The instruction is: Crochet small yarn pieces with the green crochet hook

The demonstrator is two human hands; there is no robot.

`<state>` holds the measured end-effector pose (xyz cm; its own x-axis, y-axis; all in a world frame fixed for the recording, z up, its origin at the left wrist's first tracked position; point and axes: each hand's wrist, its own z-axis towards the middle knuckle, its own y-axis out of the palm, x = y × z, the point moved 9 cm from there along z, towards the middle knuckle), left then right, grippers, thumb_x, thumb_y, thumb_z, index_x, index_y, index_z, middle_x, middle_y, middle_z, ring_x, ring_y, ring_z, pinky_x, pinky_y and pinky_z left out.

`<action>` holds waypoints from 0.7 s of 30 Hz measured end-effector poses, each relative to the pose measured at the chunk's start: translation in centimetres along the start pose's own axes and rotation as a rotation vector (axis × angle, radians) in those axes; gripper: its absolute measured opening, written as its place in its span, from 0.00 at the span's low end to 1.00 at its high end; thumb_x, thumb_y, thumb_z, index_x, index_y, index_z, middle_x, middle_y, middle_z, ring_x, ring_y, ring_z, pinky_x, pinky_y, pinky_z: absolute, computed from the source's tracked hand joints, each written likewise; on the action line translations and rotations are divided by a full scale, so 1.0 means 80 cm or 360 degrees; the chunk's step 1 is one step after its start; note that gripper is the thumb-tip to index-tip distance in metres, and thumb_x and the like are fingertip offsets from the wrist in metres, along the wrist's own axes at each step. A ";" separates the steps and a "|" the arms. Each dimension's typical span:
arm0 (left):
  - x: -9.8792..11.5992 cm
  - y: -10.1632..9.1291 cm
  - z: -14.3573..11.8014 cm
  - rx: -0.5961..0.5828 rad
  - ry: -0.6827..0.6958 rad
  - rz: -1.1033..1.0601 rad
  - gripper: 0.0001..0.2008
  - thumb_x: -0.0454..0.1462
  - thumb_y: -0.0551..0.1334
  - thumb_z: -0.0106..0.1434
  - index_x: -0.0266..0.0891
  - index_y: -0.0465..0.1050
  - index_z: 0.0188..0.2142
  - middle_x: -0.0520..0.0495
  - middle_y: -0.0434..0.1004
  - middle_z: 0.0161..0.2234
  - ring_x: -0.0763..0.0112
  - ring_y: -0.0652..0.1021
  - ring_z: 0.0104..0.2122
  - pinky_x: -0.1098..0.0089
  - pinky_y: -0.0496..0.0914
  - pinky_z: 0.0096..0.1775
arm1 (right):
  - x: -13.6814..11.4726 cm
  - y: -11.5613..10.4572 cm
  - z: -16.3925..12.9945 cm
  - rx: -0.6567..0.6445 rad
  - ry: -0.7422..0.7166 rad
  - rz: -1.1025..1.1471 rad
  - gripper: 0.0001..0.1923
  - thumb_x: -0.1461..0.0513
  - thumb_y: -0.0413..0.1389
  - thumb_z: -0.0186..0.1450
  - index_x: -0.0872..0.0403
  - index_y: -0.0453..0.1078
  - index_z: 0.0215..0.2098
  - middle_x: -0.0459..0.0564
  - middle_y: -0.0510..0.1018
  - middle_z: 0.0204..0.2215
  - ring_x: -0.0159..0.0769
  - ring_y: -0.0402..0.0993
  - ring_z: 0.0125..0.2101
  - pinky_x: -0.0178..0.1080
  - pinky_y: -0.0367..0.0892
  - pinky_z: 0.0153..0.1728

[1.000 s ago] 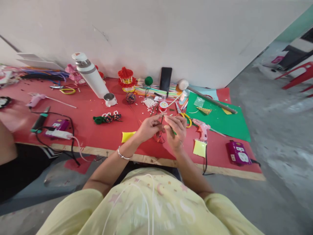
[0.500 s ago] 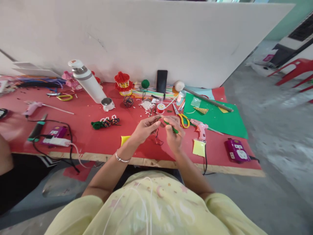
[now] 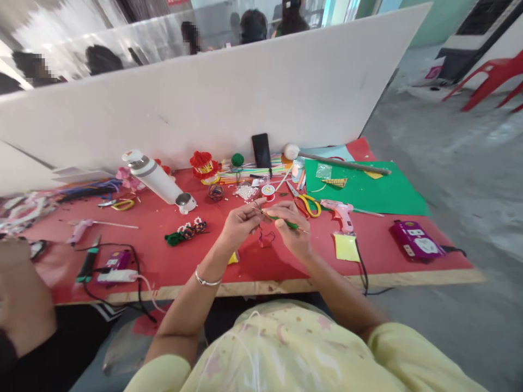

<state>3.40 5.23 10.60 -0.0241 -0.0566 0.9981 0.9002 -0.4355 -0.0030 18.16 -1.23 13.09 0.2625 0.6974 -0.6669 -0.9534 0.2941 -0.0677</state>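
My right hand [image 3: 295, 235] grips a crochet hook [image 3: 289, 224] with a green handle, its thin shaft pointing left. Opposite it, my left hand [image 3: 238, 227] pinches a strand of dark yarn [image 3: 256, 204] at the hook's tip. Between my hands a loose end of dark and pinkish yarn [image 3: 266, 239] hangs down to the red tabletop. Just beyond my fingers stand a red thread spool [image 3: 268, 192] and a scatter of white beads [image 3: 245, 191]. Yellow-handled scissors [image 3: 310, 206] lie right of my right hand.
A crocheted piece with beads [image 3: 187, 231], a white flask [image 3: 157, 179] and a metal cup [image 3: 186, 202] are on my left. On the right are a pink glue gun [image 3: 341, 213], green sheet [image 3: 368, 190] and purple power socket [image 3: 417, 239]. Another person's arm [image 3: 26, 294] is at far left.
My view has tilted up, showing people beyond the white board. The hook now lies flatter between my hands. The other person's arm at left reaches further over the table.
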 end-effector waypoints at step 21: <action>-0.002 -0.007 -0.007 -0.0236 -0.0355 -0.0335 0.37 0.41 0.74 0.58 0.32 0.72 0.64 0.43 0.84 0.29 0.83 0.67 0.16 0.78 0.56 0.20 | -0.010 -0.001 0.024 -0.0342 -0.0492 -0.0311 0.16 0.52 0.62 0.69 0.41 0.79 0.54 0.44 0.88 0.45 0.42 0.78 0.49 0.50 0.71 0.53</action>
<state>2.65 4.94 10.40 -0.0922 0.2391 0.9666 0.8122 -0.5435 0.2120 18.34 -0.61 15.05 0.4425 0.8148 -0.3745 -0.8820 0.3199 -0.3460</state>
